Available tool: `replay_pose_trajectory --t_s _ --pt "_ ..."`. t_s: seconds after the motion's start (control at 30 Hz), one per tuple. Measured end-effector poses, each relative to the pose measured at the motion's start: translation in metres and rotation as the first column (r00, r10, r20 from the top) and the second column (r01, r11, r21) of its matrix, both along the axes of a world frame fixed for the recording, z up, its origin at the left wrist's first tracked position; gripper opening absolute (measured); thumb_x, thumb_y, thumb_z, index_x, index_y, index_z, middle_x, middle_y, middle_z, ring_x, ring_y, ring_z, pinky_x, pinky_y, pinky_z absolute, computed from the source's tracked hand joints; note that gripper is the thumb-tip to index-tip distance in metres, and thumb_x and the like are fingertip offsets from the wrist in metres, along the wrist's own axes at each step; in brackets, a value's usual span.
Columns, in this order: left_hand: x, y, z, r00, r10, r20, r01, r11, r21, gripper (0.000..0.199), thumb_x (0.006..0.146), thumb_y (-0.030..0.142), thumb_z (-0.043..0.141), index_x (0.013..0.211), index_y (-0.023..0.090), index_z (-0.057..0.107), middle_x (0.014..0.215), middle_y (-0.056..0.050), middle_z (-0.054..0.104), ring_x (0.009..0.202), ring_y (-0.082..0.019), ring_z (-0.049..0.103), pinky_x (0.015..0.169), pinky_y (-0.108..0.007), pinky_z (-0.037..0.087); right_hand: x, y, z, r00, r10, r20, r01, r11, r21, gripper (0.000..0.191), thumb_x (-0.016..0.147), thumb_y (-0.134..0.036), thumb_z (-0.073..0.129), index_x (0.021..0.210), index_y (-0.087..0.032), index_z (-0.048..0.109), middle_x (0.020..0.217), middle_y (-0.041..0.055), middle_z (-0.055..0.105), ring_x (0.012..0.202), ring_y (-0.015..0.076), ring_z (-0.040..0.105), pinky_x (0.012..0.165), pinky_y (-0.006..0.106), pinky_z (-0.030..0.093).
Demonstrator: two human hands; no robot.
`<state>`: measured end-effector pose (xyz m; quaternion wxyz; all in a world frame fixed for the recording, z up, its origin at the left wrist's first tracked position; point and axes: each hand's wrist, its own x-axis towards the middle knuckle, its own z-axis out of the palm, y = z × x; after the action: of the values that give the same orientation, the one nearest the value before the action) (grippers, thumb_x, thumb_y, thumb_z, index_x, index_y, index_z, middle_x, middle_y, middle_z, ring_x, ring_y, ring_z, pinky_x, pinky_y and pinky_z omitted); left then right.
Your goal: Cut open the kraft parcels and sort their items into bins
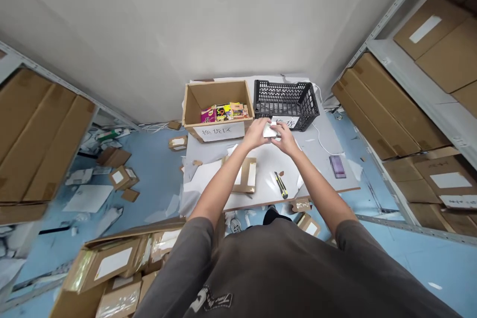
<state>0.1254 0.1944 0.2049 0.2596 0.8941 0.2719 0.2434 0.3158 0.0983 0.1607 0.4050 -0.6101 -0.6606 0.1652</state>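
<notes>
Brown parcel (245,176) and knife (280,185) lie on the near side of the table (268,171); past them, left hand (256,134) and right hand (286,140) both grasp a white item (269,131), not yet set down; beyond, packets (224,112) already sit in the box (216,138), beside a black crate (309,108); blue floor (152,159) around, grey wall (223,20) behind

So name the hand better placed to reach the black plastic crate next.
Probably the right hand: it is just in front of the black plastic crate, while the left hand is beside the open brown cardboard box. Both hands hold the small white object.
</notes>
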Motion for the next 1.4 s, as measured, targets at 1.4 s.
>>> replay_pose_trajectory --t_s 1.4 --pt "-0.129 -0.134 -0.167 0.913 0.26 -0.314 -0.374 0.84 -0.393 0.095 0.076 0.04 0.096 0.161 0.03 0.056 0.177 -0.018 0.04 0.159 -0.048 0.042 0.128 -0.064 0.041 -0.109 -0.045 -0.121 0.957 0.214 0.195 -0.146 0.938 -0.313 0.066 0.086 -0.02 0.077 0.151 -0.024 0.066 0.168 0.0165 0.048 0.159 0.0426 0.039 0.131 0.069 0.036"
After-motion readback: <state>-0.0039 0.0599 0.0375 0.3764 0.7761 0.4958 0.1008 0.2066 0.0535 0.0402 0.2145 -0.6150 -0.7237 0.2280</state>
